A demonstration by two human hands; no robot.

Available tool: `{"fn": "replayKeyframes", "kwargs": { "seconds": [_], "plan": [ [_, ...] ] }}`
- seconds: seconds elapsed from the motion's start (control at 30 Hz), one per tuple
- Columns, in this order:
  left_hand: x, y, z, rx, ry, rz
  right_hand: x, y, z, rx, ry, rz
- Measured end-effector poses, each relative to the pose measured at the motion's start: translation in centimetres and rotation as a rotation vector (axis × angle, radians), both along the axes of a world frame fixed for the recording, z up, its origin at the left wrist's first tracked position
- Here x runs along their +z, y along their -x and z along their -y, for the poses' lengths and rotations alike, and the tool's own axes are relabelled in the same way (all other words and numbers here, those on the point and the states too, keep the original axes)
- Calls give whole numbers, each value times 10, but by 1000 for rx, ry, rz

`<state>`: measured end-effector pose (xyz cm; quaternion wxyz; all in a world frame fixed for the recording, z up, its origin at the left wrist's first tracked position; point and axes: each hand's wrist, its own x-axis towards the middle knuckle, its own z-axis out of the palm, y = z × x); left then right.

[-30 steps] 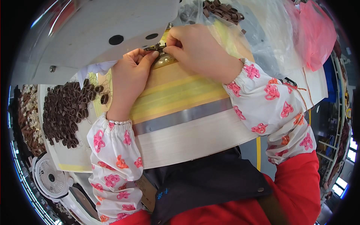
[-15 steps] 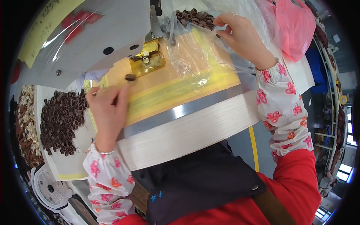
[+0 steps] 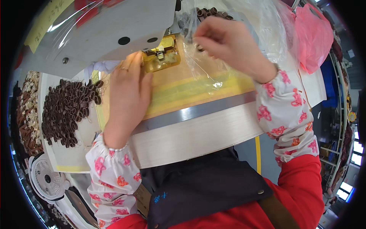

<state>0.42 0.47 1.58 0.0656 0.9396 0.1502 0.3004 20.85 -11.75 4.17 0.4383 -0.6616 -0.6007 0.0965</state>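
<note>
My left hand (image 3: 129,89) lies flat by the sewing machine's presser foot (image 3: 160,54), its fingers stretched forward and thumb apart. Its fingertips reach close under the machine head (image 3: 95,42), and nothing held shows there. My right hand (image 3: 234,47) is curled over the clear plastic bag (image 3: 206,70), fingers pinched. A small brown loop (image 3: 200,48) shows at its fingertips. Behind that hand is a pile of brown loops (image 3: 207,12), partly covered by it. Many sewn loops with trailing threads (image 3: 66,110) are heaped to the left.
Yellow tape (image 3: 213,86) runs across the work surface, with a metal strip (image 3: 190,112) along its front. A pink bag (image 3: 314,40) sits at the far right. A white fan (image 3: 46,177) stands at the lower left.
My left hand has moved right and forward toward the presser foot, its fingers straightening. My right hand has come left and down from the loop pile. The view has shifted slightly.
</note>
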Motion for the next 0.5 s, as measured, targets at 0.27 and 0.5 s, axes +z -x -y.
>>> {"fn": "replayKeyframes", "kwargs": {
  "seconds": [0.27, 0.5],
  "plan": [
    [-14, 3, -40, 79, 138, -128, -25, 34, -29, 171, 160, -215],
    [5, 52, -66, 239, 372, -196, -27, 25, -27, 276, 33, 43]
  ]
}}
